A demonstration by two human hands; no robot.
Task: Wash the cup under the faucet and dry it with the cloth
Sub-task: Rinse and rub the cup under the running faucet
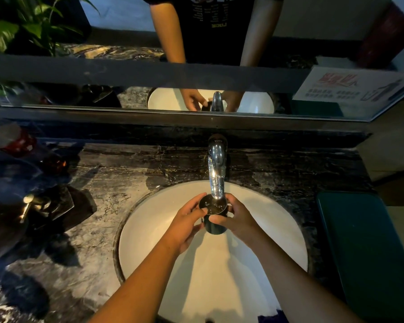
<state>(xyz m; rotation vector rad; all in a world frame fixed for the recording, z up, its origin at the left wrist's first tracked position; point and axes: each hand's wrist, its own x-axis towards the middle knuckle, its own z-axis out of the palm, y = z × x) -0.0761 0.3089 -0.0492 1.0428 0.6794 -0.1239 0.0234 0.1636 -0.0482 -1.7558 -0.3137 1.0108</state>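
I hold the cup [212, 207] with my left hand [184, 223] and right hand [238, 217] wrapped round it, just under the faucet [216, 169], over the sink [280, 229]. I think wet fingers could slip, and the cup might drop and crack.

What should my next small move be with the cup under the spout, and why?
Probably tilt the cup to pour its water into the sink. It stands upright just below the faucet spout, gripped by the left hand and the right hand, and its inside glints as if water has collected. Emptying it would likely finish the rinse before drying.
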